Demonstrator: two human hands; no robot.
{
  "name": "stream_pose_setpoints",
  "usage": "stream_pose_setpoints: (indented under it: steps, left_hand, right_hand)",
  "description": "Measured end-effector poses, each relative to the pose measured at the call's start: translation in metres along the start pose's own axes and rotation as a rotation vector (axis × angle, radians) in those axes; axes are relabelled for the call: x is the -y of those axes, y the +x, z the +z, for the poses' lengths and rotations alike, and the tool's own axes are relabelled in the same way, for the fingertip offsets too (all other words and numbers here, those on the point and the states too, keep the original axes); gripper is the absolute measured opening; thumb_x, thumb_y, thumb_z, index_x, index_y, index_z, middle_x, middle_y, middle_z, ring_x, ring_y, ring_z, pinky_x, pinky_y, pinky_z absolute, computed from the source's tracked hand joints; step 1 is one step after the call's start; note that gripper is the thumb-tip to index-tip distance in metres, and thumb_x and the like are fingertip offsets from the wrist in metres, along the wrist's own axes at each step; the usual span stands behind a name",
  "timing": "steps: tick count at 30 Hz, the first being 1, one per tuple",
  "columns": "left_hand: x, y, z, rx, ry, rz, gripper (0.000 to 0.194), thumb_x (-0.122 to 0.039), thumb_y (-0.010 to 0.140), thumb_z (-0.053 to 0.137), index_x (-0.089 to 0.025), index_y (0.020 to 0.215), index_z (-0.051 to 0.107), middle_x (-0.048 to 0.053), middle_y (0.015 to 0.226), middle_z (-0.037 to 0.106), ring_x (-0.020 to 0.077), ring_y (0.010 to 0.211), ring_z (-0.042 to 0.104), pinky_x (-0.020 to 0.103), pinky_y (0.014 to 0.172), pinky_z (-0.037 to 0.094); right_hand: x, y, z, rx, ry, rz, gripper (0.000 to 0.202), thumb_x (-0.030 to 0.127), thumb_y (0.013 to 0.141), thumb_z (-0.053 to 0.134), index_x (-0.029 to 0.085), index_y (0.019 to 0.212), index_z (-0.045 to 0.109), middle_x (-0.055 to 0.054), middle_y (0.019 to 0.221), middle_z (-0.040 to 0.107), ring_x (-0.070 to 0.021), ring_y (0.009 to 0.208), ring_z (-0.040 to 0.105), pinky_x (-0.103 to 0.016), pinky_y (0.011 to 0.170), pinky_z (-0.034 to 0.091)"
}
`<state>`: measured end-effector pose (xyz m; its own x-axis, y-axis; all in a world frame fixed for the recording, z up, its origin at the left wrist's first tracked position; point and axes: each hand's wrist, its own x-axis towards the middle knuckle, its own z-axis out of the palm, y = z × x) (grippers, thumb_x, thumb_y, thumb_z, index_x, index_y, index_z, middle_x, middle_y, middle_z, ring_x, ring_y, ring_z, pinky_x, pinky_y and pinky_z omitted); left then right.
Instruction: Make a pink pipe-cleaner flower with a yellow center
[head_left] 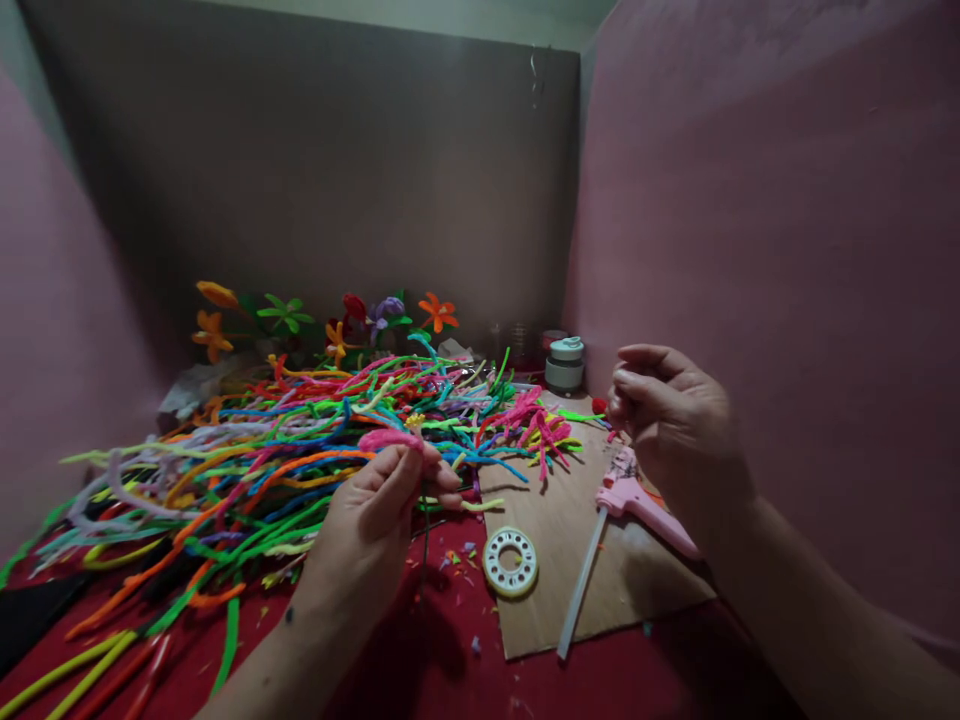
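My left hand [367, 520] pinches a partly made pipe cleaner flower between thumb and fingers. Its pink petal [386, 440] points left, a small yellow centre [415, 423] stands up on top, and a thin dark stem [425, 545] hangs below. My right hand [671, 410] is raised to the right, apart from the flower, with thumb and fingertips pinched together; whatever they hold is too small to make out. Below it a pink glue gun [651, 515] lies on a cardboard sheet [536, 625], a clear glue stick [583, 585] protruding from its back.
A large heap of coloured pipe cleaners [292, 480] covers the left and middle. A tape roll [491, 563] rests at the cardboard's left edge. Finished flowers [285, 313] and a lidded jar [564, 372] stand behind. Scraps dot the red cloth [450, 660]; walls enclose three sides.
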<state>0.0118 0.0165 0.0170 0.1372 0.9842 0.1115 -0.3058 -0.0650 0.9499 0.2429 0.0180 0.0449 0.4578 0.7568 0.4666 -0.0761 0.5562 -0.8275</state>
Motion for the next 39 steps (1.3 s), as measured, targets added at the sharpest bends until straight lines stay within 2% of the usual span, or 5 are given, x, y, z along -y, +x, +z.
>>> stream_pose_setpoints:
  steps: [3,7,17,30,39]
  left_hand:
    - [0.003,0.001,0.000,-0.028,-0.001,0.046,0.019,-0.034,0.074,0.063,-0.016,0.071,0.060,0.000,0.064,0.063,0.0087,0.059,0.056,0.017,0.059,0.044]
    - [0.005,0.002,-0.001,-0.010,-0.041,0.047,0.016,-0.031,0.075,0.063,-0.015,0.073,0.060,0.000,0.068,0.064,0.0089,0.064,0.058,0.017,0.062,0.044]
    - [0.002,0.003,-0.007,0.081,-0.078,-0.020,0.016,-0.029,0.080,0.056,-0.013,0.078,0.059,0.000,0.063,0.061,0.0038,0.043,0.047,0.015,0.045,0.037]
    - [0.004,0.004,-0.008,0.120,-0.061,-0.083,0.018,-0.029,0.078,0.059,-0.012,0.073,0.060,0.000,0.060,0.061,0.0027,0.040,0.047,0.013,0.042,0.034]
    - [0.009,0.007,-0.005,0.074,-0.166,-0.153,0.016,-0.029,0.076,0.062,-0.012,0.073,0.061,0.000,0.060,0.060,0.0040,0.042,0.047,0.014,0.040,0.034]
  right_hand:
    - [-0.025,0.019,-0.006,0.079,-0.321,0.067,0.012,0.018,0.067,0.058,0.016,0.078,0.054,0.004,0.058,0.049,-0.0073,0.044,0.044,-0.021,0.040,0.034]
    - [-0.053,0.032,-0.005,0.501,-1.051,0.116,0.012,0.019,0.070,0.053,0.013,0.074,0.062,-0.003,0.062,0.060,-0.0111,0.052,0.052,-0.022,0.047,0.036]
    - [-0.081,0.064,0.006,0.625,-1.407,0.089,0.034,0.008,0.064,0.055,0.019,0.093,0.069,-0.010,0.086,0.068,-0.0201,0.078,0.060,-0.023,0.059,0.036]
    - [-0.094,0.056,0.009,0.691,-1.277,0.069,0.022,0.013,0.056,0.062,0.021,0.073,0.072,0.000,0.066,0.063,-0.0135,0.062,0.053,-0.021,0.052,0.033]
    - [-0.039,0.025,0.020,0.611,-0.706,0.249,0.015,0.026,0.071,0.054,0.013,0.073,0.059,0.000,0.056,0.055,-0.0077,0.045,0.044,-0.020,0.042,0.032]
